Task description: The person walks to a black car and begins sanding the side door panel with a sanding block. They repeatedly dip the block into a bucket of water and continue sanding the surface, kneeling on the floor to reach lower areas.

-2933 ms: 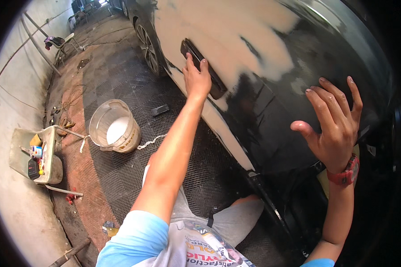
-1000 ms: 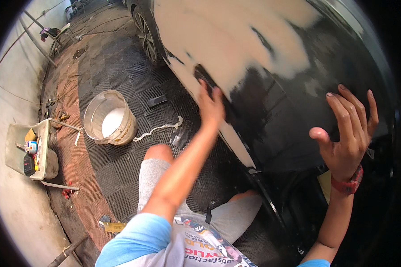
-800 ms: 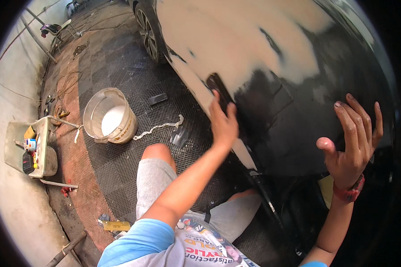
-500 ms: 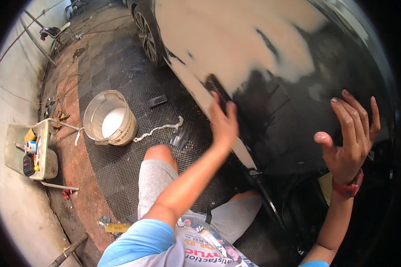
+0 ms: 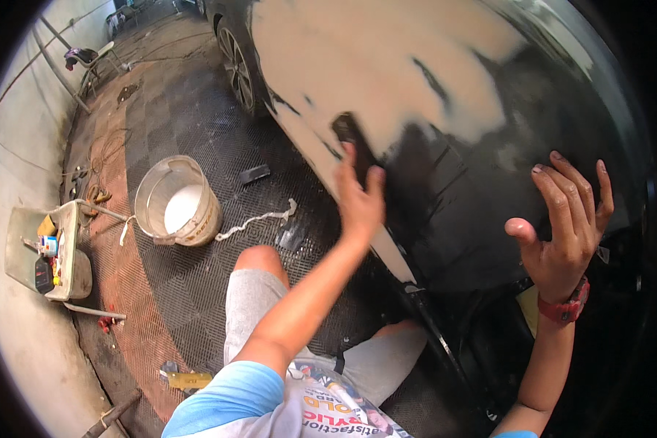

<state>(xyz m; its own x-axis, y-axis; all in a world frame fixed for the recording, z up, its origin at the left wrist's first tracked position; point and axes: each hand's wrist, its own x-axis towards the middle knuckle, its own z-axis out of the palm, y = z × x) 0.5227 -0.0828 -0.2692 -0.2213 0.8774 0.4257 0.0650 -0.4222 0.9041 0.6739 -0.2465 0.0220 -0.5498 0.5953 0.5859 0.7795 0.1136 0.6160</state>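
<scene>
A black sanding block (image 5: 351,130) lies flat against the car's side panel, along the border between a beige filler patch (image 5: 372,66) and dark paint. My left hand (image 5: 359,201) is closed on its near end, slightly smeared by motion. Farther right, my right hand (image 5: 568,237) is open, fingers spread, up against or just off the black part of the car panel (image 5: 482,241); I cannot tell whether it touches. A red watch (image 5: 566,303) is on that wrist. Thin dark streaks mark the panel beside the block.
To the left, a bucket (image 5: 206,212) with whitish liquid stands on the dark floor mat. Near it lie a small black block (image 5: 255,174) and a crumpled white strip (image 5: 259,220). Against the wall, a tub-like holder (image 5: 69,255) carries bottles and tools. A car wheel (image 5: 233,62) is farther off.
My left hand and the black block have slid slightly up and away along the panel. My right hand keeps the same spread pose, and the whole view has shifted a little.
</scene>
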